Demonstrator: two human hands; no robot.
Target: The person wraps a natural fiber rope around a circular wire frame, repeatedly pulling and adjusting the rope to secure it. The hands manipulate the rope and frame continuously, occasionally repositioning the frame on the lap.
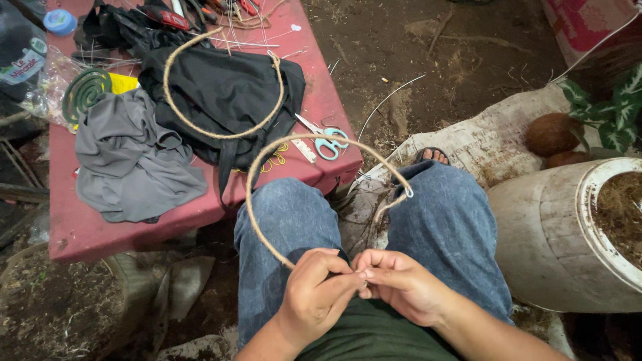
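Bare dirt floor (468,47) spreads beyond a low red table (87,230), and we look down over our own knees in blue jeans (448,227). Our left hand (314,294) and right hand (401,284) meet just above the lap, fingertips touching. Both are pinched narrow on the near end of a twine-wrapped hoop (257,220), which curves up from the fingers, arcs over the left knee and the table's edge, and comes down to a small wire loop above the right knee (its lower right stretch looks bare or frayed, though we cannot tell which from here). Whether a loose strand of twine runs between the fingertips is too small to make out.

On the table a second twine-wrapped hoop (221,80) lies on a black cloth bag (227,100), with a grey cloth (134,167) beside it and a green spiral coil (85,90) further left. Light blue-handled scissors (328,142) rest near the table's front right corner, just behind our hoop. To our right a white barrel (555,241) lies on its side, with two brown coconuts (552,134) on a pale sack (495,140) behind it.
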